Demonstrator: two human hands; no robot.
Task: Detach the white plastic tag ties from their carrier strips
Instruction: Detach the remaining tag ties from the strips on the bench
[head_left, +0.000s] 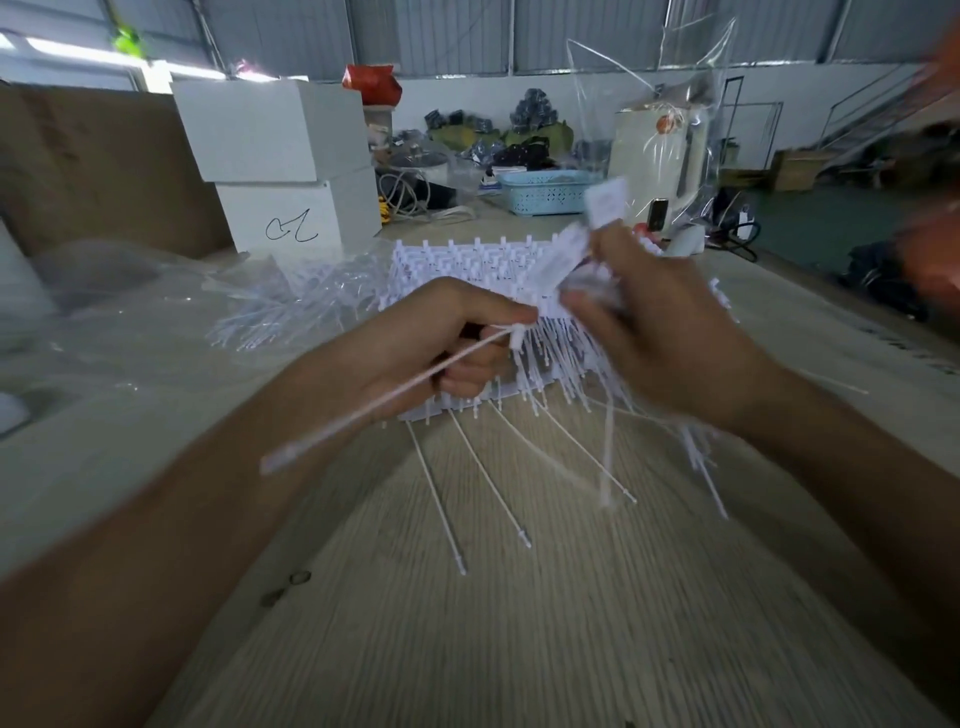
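**Pulling ties off the strip, hands working against each other**

The left hand (447, 338) pinches one tie (384, 400) near its head between thumb and forefinger, the other fingers curled under; the tie's long tail slants down toward the near left edge of the bench (519, 623). Holding it by the head rather than the tail looks deliberate: that is where the tie joins its carrier, so a pull there should snap it free cleanly.

The right hand (660, 332) grips a strip (576, 249) with a fringe of ties hanging from it, fingers curled round the bundle. It is blurred, so the exact grip on it cannot be read, but it clearly clutches the strip and is raised off the bench. The two hands almost meet at the tie's head, one bracing while the other pulls.

Behind the hands, at mid-bench, lies a stack of strips (467, 265) still full of ties, within easy reach. A few loose ties (488, 483) lie fanned on the wood below the hands, likely where freed ones are dropped. More ties (270, 317) lie in clear plastic wrap toward the left edge.

At the far edge stand two white boxes (280, 166) and a blue basket (545, 192).

Judging by the full stack, most of the work remains.
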